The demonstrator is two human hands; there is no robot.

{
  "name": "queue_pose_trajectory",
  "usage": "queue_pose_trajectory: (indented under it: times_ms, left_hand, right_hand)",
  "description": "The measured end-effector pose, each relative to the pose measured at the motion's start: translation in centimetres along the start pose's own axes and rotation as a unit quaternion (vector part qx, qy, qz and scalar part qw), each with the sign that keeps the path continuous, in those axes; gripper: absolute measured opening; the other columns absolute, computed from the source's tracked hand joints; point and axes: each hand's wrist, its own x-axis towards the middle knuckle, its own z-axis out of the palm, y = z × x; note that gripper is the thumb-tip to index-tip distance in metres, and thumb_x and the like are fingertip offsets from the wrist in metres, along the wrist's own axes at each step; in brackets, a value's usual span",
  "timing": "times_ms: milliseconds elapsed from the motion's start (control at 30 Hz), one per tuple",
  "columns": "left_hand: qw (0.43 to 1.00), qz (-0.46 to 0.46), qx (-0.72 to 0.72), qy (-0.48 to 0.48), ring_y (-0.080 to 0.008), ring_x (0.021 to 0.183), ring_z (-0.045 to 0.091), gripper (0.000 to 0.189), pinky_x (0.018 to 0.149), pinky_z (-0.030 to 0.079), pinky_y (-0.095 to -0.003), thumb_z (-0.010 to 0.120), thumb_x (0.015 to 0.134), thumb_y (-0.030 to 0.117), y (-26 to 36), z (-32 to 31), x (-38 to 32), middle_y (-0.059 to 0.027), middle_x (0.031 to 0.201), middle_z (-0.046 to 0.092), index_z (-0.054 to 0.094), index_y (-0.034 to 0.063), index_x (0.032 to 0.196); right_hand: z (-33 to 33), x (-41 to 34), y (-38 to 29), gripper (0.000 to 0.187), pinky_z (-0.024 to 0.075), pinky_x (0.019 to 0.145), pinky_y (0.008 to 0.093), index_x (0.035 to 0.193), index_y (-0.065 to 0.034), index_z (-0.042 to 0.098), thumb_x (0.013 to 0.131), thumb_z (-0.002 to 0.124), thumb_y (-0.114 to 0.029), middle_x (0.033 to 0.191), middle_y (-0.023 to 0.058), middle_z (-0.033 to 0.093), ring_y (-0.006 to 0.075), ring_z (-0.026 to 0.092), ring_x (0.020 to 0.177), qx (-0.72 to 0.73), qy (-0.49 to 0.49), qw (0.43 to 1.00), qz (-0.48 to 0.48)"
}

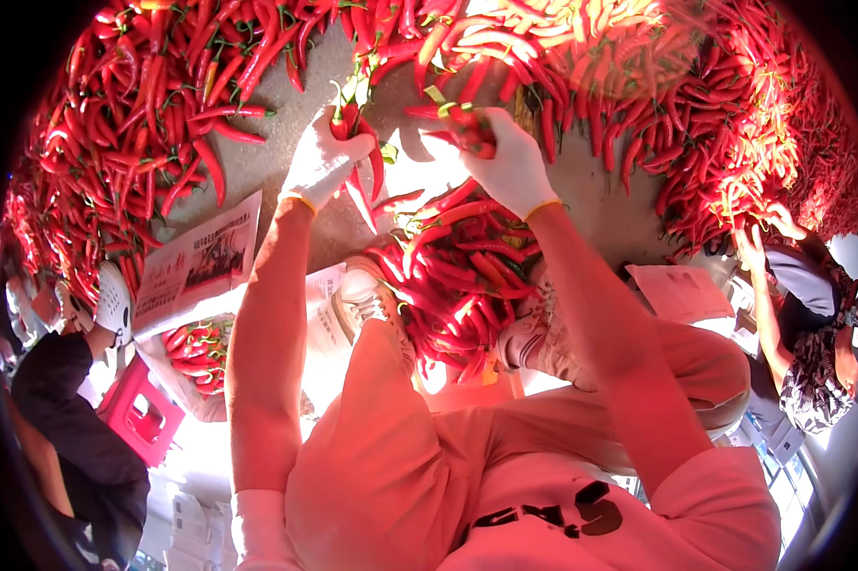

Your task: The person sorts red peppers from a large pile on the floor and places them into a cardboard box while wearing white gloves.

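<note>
My left hand (329, 157), in a white knit glove, grips several red chili peppers (358, 160) by their stem ends, their tips hanging down. To its right, my right hand (507, 160), gloved alike, is closed around a small bunch of red chili peppers (470, 128), slightly blurred, with some stems showing. The two hands are apart. Below them, between my shoes, lies a heap of red chili peppers (457, 285). Small green leaf pieces (389, 153) lie on the concrete floor (286, 164) near the left hand.
Large chili piles (129, 107) spread along the left, top and right. A printed newspaper (201, 257) and a bag of chilies (197, 353) lie at left, beside a pink plastic stool (142, 414). One person (79, 414) sits at far left; another (800, 285) handles chilies at right.
</note>
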Motion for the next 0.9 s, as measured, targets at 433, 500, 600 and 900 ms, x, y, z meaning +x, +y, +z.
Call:
queue_pose_trajectory:
  times_ms: [433, 500, 600, 900]
  left_hand:
    - [0.993, 0.044, 0.106, -0.025, -0.0198, 0.084, 0.069, 0.049, 0.082, 0.056, -0.034, 0.074, 0.081, 0.02, 2.3, -0.7, 1.1, -0.0103, 0.096, 0.073, 0.064, -0.0008, 0.125]
    - [0.981, 0.106, 0.155, -0.054, -0.0199, 0.082, 0.07, 0.041, 0.078, 0.056, -0.0336, 0.072, 0.083, 0.022, 5.2, 0.8, 2.6, -0.0129, 0.092, 0.073, 0.068, 0.0028, 0.119]
    - [0.959, 0.106, 0.248, -0.087, -0.0146, 0.08, 0.063, 0.035, 0.076, 0.052, -0.0315, 0.072, 0.084, 0.022, 7.4, 1.3, 3.7, -0.0097, 0.089, 0.07, 0.068, 0.0024, 0.114]
    - [0.817, 0.387, 0.424, -0.055, -0.0372, 0.089, 0.069, 0.016, 0.078, 0.054, -0.047, 0.062, 0.091, 0.012, 5.2, 10.3, 8.6, -0.0161, 0.095, 0.072, 0.068, 0.0066, 0.105]
  right_hand:
    - [5.6, -1.9, 2.0, 0.038, 0.0498, 0.055, 0.0339, 0.105, -0.0003, 0.058, 0.079, 0.086, 0.001, 0.083, 0.0045, 0.061, 0.0161, 0.061, 0.067, 0.379, 0.231, 0.839, 0.314]
    - [7.1, -0.7, 3.2, 0.042, 0.0567, 0.069, 0.0369, 0.106, 0.0032, 0.058, 0.081, 0.088, -0.011, 0.089, 0.0094, 0.065, 0.0225, 0.066, 0.078, 0.389, 0.263, 0.83, 0.301]
    - [8.9, 1.6, 0.7, 0.072, 0.0579, 0.088, 0.0465, 0.116, 0.0052, 0.056, 0.072, 0.093, -0.039, 0.112, 0.0266, 0.071, 0.0401, 0.073, 0.098, 0.112, 0.221, 0.866, 0.435]
    - [7.0, 2.1, 2.7, 0.067, 0.0579, 0.089, 0.0475, 0.115, 0.0055, 0.059, 0.074, 0.088, -0.039, 0.108, 0.0284, 0.073, 0.0421, 0.073, 0.104, 0.02, 0.154, 0.91, 0.384]
